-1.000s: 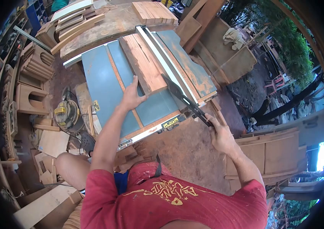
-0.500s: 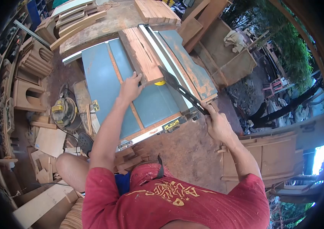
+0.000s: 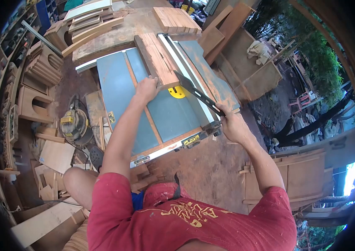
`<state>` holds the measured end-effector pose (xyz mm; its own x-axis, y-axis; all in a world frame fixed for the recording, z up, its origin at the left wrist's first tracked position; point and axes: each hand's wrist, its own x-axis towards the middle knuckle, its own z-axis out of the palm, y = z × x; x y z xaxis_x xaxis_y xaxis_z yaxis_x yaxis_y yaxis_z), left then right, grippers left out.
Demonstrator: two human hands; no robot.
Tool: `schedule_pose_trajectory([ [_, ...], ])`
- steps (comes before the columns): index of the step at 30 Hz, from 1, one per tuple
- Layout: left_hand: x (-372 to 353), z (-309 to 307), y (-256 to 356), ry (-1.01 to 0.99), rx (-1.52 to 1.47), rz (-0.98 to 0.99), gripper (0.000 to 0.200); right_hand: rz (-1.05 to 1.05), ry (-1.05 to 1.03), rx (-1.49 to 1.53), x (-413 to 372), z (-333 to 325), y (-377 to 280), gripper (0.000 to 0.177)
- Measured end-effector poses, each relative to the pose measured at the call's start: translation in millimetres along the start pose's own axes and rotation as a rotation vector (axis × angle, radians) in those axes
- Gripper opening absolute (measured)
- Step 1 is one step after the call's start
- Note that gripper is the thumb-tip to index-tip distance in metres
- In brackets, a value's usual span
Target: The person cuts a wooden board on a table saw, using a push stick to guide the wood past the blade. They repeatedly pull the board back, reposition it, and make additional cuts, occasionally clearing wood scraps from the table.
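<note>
A thick wooden board [image 3: 157,54] lies lengthwise on the blue-grey top of a table saw [image 3: 173,119], alongside the fence [image 3: 186,69]. My left hand [image 3: 147,88] is at the board's near left corner, its fingers bent against the wood. A long black push stick [image 3: 200,98] is gripped in my right hand [image 3: 232,124]; its far tip meets the near right end of the board. The yellow throat plate [image 3: 177,92] shows just in front of the board's near end. I cannot see the blade.
Behind the saw, a worktable [image 3: 133,23] bears a stack of cut boards [image 3: 176,20] and more panels. A yellow-black power tool [image 3: 76,123] stands on the floor at left, near wood offcuts [image 3: 51,184]. Arched wooden parts [image 3: 35,104] line the left side.
The board has slid away from me along the fence, uncovering more of the yellow throat plate. Both hands and the push stick have moved forward with it, and my left fingers have drawn in.
</note>
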<state>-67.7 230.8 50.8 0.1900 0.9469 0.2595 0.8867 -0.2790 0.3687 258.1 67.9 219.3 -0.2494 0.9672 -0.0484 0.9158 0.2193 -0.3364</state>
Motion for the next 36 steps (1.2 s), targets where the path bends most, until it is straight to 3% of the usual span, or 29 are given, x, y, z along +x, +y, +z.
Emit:
schedule_pose_trajectory([
  [7, 25, 9, -21, 0.041, 0.007, -0.037, 0.027, 0.090, -0.055, -0.030, 29, -10, -28, 0.046],
  [14, 55, 14, -37, 0.037, 0.086, -0.114, 0.026, -0.071, -0.010, -0.115, 128, -9, -38, 0.058],
  [16, 49, 17, -33, 0.033, 0.078, -0.108, 0.026, 0.094, -0.089, -0.049, 173, -37, -85, 0.049],
  [18, 29, 4, -18, 0.036, 0.075, -0.071, 0.025, -0.052, -0.058, -0.256, 209, -48, -117, 0.046],
  [21, -36, -12, 17, -0.027, 0.165, -0.068, 0.023, -0.090, 0.457, -0.146, 215, -45, -136, 0.044],
  [23, -96, -39, 63, -0.118, -0.066, -0.244, 0.024, -0.152, 0.563, 0.170, 138, -59, -149, 0.035],
  [25, -168, -65, 105, -0.032, -0.325, -0.302, 0.038, -0.268, 0.627, 0.280, 57, -36, -117, 0.033],
  [26, -200, -48, 115, 0.104, -0.474, -0.394, 0.050, -0.318, 0.698, 0.339, 17, -9, -93, 0.030],
  [27, -221, -28, 124, 0.256, -0.628, -0.487, 0.063, -0.131, 0.634, 0.420, -23, 28, -73, 0.027],
  [28, -236, -13, 135, 0.236, -0.641, -0.553, 0.070, 0.057, 0.569, 0.495, -62, 64, -52, 0.026],
  [30, -266, 10, 152, 0.183, -0.654, -0.697, 0.088, 0.117, 0.425, 0.580, -132, 93, -30, 0.022],
  [31, -274, 15, 157, 0.146, -0.741, -0.685, 0.092, 0.264, 0.331, 0.692, -165, 96, -36, 0.022],
  [33, -276, 18, 159, 0.081, -0.907, -0.626, 0.101, 0.344, 0.377, 0.777, -210, 120, -32, 0.022],
  [36, -295, 30, 187, 0.162, -1.057, -0.483, 0.102, 0.194, 0.606, 0.421, -248, 186, 6, 0.024],
])
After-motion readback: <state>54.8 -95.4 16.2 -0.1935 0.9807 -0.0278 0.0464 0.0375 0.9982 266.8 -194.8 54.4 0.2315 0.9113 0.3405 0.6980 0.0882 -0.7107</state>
